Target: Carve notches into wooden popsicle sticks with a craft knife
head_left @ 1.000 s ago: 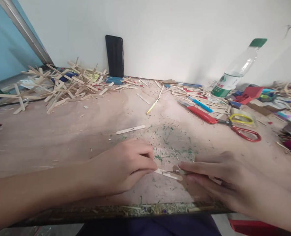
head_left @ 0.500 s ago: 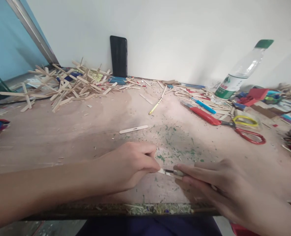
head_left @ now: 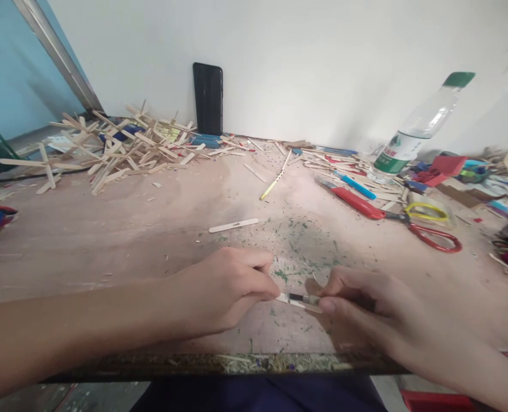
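Note:
My left hand [head_left: 237, 286] is closed, its fingertips pinching the left end of a flat wooden stick [head_left: 302, 305] that lies on the table near the front edge. My right hand [head_left: 365, 306] grips a small knife [head_left: 305, 298] with a dark blade and pale handle between thumb and fingers; its blade lies over the stick, close to my left fingertips. Most of the handle is hidden by the hand. Beyond my left hand lies another wooden stick [head_left: 233, 225] with a small dark slot in its middle.
A heap of crossed wooden sticks [head_left: 129, 143] stands at the back left. A black phone [head_left: 208, 98] leans on the wall. At the right are a bottle [head_left: 408, 143], a red cutter [head_left: 359, 204] and scissors [head_left: 434, 237]. Green bits [head_left: 299, 234] litter the table [head_left: 120, 229].
My right hand has shifted its grip on the knife, with the thumb now showing and the fingers more curled. My left hand has stayed in place.

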`<state>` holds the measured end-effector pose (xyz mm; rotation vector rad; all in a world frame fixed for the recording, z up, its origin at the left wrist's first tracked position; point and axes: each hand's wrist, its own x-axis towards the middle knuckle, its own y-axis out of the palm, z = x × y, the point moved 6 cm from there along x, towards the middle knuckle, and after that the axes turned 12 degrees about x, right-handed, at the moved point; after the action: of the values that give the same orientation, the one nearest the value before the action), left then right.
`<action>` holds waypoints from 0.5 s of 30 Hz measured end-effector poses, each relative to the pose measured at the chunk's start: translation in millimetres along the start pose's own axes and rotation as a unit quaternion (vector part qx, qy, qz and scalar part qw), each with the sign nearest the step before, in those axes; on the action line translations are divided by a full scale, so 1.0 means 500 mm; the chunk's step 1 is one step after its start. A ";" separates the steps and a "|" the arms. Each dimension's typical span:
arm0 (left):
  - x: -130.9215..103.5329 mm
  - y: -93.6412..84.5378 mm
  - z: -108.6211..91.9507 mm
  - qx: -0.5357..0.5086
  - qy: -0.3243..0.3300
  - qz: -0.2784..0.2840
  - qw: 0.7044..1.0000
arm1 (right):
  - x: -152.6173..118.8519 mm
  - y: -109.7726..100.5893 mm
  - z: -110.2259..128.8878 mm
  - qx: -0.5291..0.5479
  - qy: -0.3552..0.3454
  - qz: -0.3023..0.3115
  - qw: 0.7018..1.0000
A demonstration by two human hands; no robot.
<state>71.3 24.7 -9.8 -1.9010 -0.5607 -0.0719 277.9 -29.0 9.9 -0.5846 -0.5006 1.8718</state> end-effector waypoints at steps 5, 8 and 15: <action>0.005 -0.001 -0.001 -0.002 0.004 -0.001 1.000 | -0.007 0.004 0.000 -0.003 0.009 0.005 1.000; 0.003 -0.004 -0.001 -0.003 0.005 -0.008 1.000 | -0.009 0.002 0.001 -0.002 0.007 -0.001 1.000; -0.001 -0.002 -0.006 0.023 0.006 0.000 1.000 | -0.008 -0.004 0.012 -0.026 -0.017 -0.020 0.999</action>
<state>70.8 22.2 -8.1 -1.8551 -0.5500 -0.0688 276.6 -32.3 16.5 -0.5748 -0.5815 1.8367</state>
